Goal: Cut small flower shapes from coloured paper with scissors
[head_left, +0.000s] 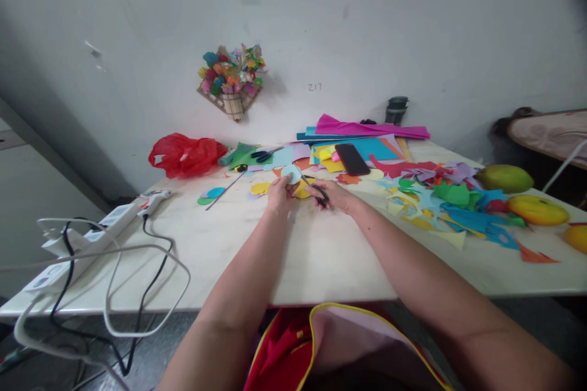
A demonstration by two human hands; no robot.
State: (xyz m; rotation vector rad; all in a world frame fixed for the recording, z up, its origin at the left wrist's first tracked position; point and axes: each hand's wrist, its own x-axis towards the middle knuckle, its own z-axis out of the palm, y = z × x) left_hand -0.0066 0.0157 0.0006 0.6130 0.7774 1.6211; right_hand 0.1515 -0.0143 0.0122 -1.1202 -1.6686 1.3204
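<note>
My left hand (279, 191) pinches a pale blue paper piece (290, 172) over the middle of the white table (321, 256). My right hand (331, 195) is closed round a pair of black-handled scissors (316, 190), whose blades point toward the blue piece. A yellow paper piece (303, 189) lies just under both hands. Small paper crumbs dot the table right below them.
Coloured paper scraps (440, 201) are heaped at the right, with mangoes (536, 209) beyond. A black phone (351, 159) lies on paper sheets at the back, near a second pair of scissors (265, 155). A red plastic bag (184, 155) and a power strip (98, 229) with cables sit left.
</note>
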